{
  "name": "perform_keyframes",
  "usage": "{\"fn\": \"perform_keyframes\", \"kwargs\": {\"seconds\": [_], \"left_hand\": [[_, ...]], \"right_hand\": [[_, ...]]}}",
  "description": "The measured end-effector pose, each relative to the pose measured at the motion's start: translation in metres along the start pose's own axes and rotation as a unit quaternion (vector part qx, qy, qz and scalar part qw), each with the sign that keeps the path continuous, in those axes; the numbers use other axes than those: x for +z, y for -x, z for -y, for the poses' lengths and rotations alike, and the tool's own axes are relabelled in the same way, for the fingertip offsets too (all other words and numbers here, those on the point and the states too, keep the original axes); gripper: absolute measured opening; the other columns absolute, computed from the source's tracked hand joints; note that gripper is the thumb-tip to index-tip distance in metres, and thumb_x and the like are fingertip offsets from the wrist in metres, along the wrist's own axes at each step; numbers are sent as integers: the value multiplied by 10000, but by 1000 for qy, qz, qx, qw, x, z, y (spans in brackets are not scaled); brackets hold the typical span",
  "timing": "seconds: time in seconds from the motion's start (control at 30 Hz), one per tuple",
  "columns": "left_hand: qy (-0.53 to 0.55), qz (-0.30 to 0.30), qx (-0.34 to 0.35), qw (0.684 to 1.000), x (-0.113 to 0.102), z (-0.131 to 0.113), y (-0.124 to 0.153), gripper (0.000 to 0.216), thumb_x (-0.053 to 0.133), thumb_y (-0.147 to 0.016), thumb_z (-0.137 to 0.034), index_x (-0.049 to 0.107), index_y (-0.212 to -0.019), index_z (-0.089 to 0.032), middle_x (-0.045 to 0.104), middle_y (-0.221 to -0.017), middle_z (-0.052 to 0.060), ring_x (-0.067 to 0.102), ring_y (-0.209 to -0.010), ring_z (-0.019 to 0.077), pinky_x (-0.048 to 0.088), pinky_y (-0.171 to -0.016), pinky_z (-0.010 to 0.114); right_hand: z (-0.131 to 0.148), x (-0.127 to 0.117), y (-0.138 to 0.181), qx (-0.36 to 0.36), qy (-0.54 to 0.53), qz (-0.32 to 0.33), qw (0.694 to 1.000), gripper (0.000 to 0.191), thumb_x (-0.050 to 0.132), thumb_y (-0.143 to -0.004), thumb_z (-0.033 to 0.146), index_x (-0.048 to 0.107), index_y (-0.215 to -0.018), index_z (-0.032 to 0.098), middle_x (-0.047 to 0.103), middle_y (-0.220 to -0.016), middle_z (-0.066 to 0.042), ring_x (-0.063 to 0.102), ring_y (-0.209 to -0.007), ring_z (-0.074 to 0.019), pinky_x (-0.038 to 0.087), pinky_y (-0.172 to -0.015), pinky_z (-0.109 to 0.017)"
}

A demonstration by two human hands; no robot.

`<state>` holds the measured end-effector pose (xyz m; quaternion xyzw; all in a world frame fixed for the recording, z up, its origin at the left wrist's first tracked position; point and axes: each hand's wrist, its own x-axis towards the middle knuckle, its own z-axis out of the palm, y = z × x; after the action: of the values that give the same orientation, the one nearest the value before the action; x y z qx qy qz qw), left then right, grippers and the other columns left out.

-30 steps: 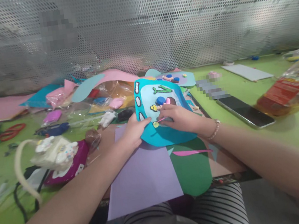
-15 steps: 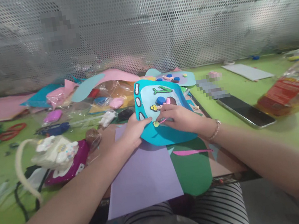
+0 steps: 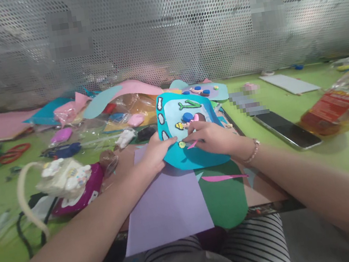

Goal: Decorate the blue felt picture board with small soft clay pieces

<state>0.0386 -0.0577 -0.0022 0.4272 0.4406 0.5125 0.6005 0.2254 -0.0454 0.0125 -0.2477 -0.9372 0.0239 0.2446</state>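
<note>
My left hand [image 3: 162,151] grips the left edge of a blue foam craft sheet [image 3: 179,161], thumb on top. The sheet has a pale blue inner panel, white black-edged shapes along its left side, a green leafy shape [image 3: 189,104], a blue clay lump [image 3: 187,117] and a small yellow piece [image 3: 179,126]. Over the panel's lower right, my right hand [image 3: 210,138] is closed round a thin pink modelling tool [image 3: 192,144], mostly hidden by the fingers. Just left of the tool's tip lies a small yellow-green clay piece [image 3: 182,144] on the sheet.
Under my arms lie a purple sheet [image 3: 169,206], a green sheet [image 3: 227,202] and a pink knife-shaped tool [image 3: 222,177]. A phone [image 3: 287,129] and a bottle [image 3: 331,107] are at right. Red-handled scissors [image 3: 15,154] and clay packets are at left, before a perforated metal panel [image 3: 159,28].
The pink tool has tilted and its tip has drawn back from the yellow-green piece. My right fingers have shifted slightly; my left hand and the sheet are almost still.
</note>
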Motion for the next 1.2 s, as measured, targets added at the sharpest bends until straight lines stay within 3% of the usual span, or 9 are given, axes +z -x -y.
{"fn": "perform_keyframes", "kwargs": {"seconds": [0.2,0.5,1.2], "left_hand": [[19,7,-5,1000,-1,1,0,434,744,-548,-143,649,-971,-154,679,-1014,98,646,-872,260,494,-835,437],[47,-17,-13,999,4,-4,3,413,741,-524,-125,636,-923,-147,694,-928,84,650,-825,252,508,-801,432],[56,0,-17,998,4,-5,2,406,720,-543,-108,629,-938,-138,693,-906,94,649,-808,253,510,-792,443]], "right_hand": [[1,-3,1,1,8,7,1000,344,453,-768,23,679,-982,170,573,-954,-104,567,-892,-215,494,-766,-389],[0,-1,-1,47,-52,-25,997,109,544,-809,174,599,-903,166,590,-929,-86,553,-937,-208,479,-800,-366],[2,1,-1,43,-78,-42,995,124,540,-810,150,641,-879,169,578,-905,-71,559,-886,-182,475,-795,-342]]}}
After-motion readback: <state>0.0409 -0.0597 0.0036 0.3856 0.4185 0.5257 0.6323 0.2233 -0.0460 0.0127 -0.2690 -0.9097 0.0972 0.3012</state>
